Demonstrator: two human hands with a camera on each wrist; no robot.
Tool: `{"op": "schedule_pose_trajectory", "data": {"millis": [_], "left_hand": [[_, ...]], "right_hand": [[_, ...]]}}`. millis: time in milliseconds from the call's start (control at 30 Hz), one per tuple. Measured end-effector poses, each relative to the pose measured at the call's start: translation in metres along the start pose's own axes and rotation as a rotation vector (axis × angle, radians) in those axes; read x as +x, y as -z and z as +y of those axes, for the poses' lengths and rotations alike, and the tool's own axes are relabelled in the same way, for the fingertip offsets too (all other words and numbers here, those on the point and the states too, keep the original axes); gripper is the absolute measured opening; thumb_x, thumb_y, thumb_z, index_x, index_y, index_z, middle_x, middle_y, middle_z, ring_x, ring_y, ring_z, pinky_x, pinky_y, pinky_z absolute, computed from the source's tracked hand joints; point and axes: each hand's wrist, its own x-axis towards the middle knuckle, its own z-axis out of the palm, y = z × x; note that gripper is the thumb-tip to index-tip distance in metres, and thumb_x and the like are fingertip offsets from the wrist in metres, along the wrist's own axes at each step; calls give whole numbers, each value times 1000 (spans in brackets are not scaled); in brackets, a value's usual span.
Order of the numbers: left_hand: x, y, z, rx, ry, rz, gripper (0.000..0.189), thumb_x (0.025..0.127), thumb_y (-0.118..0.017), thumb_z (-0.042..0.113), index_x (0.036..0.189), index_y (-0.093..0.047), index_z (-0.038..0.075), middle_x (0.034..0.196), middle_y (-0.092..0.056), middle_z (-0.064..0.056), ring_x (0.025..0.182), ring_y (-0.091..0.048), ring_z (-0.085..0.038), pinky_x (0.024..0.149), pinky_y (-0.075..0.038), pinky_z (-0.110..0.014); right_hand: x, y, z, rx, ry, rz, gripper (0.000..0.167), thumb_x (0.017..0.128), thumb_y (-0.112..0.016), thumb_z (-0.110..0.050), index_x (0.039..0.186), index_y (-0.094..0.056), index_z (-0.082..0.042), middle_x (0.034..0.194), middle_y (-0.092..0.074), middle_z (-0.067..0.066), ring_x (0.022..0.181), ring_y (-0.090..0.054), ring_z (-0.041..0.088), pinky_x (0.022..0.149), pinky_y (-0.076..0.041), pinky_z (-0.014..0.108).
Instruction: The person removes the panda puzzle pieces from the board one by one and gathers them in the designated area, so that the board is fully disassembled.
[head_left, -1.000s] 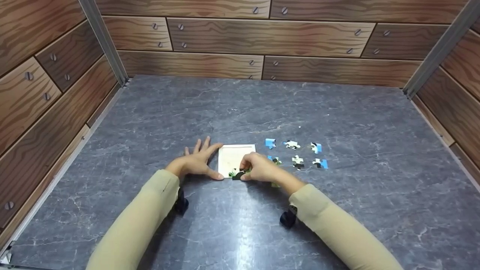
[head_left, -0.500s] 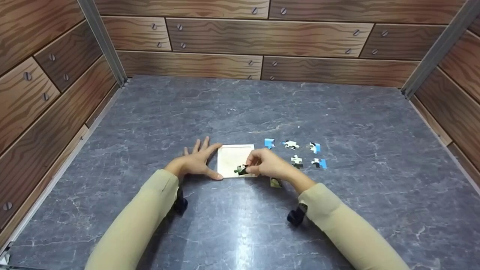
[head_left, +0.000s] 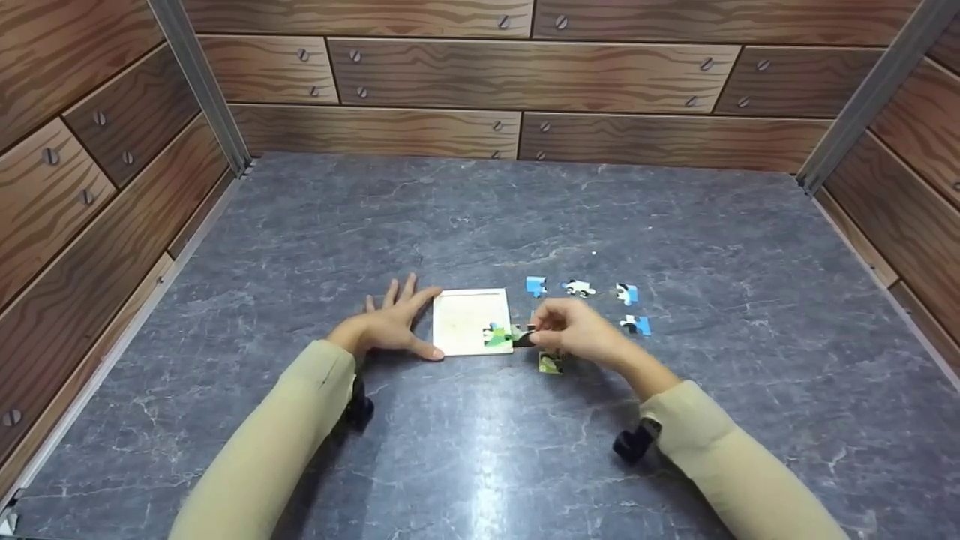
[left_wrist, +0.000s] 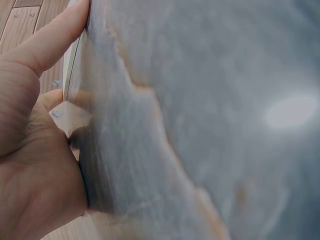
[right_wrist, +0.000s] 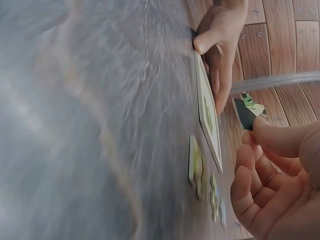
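A shallow white puzzle tray [head_left: 459,321] lies on the table, with a green and white jigsaw piece [head_left: 496,335] in its front right corner. My left hand [head_left: 391,325] rests at the tray's left side with spread fingers, the thumb by the front corner and the index finger by the back one. Between thumb and fingertips, my right hand [head_left: 581,330] pinches a black, green and white jigsaw piece [right_wrist: 246,112] at the tray's right edge. Its other fingers [right_wrist: 243,187] are curled loosely in the right wrist view.
Several loose jigsaw pieces lie right of the tray, among them a blue one [head_left: 535,286], a white and black one [head_left: 579,288] and a green one [head_left: 550,363]. My right hand hides part of that area. Wood-patterned walls [head_left: 427,75] enclose the grey marbled table [head_left: 337,202].
My right hand has moved right with its jigsaw piece, from the tray's front to its right edge, uncovering the piece in the corner. My left hand stays put.
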Motion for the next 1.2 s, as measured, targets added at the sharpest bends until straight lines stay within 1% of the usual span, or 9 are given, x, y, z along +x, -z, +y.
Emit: {"op": "schedule_pose_trajectory", "data": {"millis": [67,167,367,533,667,833,1033,1200], "left_hand": [[0,0,0,-1,3,-1,112,59,-77,61,148,-13,40,152,20,-7,135,24,-29,99,19,-60],[0,1,0,-5,6,-5,112,59,-77,60,148,-12,41,152,21,-7,135,25,-29,100,19,-60],[0,1,3,10,2,-15,112,59,-76,62,148,-11,40,152,21,-8,135,24,-30,100,18,-61],[-3,3,4,39,-1,-31,112,61,-75,62,149,-9,39,152,21,-9,136,23,-32,99,16,-63],[-5,5,5,59,-3,-43,111,63,-74,62,149,-8,38,152,21,-10,135,23,-33,99,15,-64],[-5,6,6,79,0,-48,111,64,-73,62,149,-6,37,152,21,-11,135,23,-34,99,14,-64],[-5,4,4,67,-3,-46,112,63,-72,64,149,-5,38,151,22,-10,135,24,-32,100,15,-63],[-4,4,3,65,-16,-46,112,63,-72,64,149,-5,39,151,23,-9,135,25,-31,100,16,-62]], "right_hand": [[-6,5,2,10,-18,21,13,82,-66,-3,92,-59,2,77,-59,8,64,-55,17,58,-49,30],[-14,13,7,6,-37,54,13,83,-65,-4,94,-60,1,78,-60,8,65,-56,18,58,-49,30],[-32,29,18,-17,-65,104,16,82,-65,-1,96,-62,5,77,-62,7,62,-55,16,54,-48,26],[-46,39,27,-23,-142,144,19,82,-65,-1,99,-61,7,78,-61,7,62,-55,16,54,-48,26],[-54,43,31,-36,-195,170,20,82,-65,-1,100,-61,6,78,-62,8,62,-56,17,53,-48,26],[-60,46,35,-52,-223,180,19,82,-65,0,100,-61,7,77,-63,8,60,-55,16,51,-47,25],[-66,48,39,-61,-221,175,17,81,-64,1,97,-61,8,71,-62,6,57,-54,14,48,-46,25],[-69,49,39,-86,-241,176,16,82,-66,-1,94,-60,8,71,-62,5,56,-54,13,48,-46,26]]}}
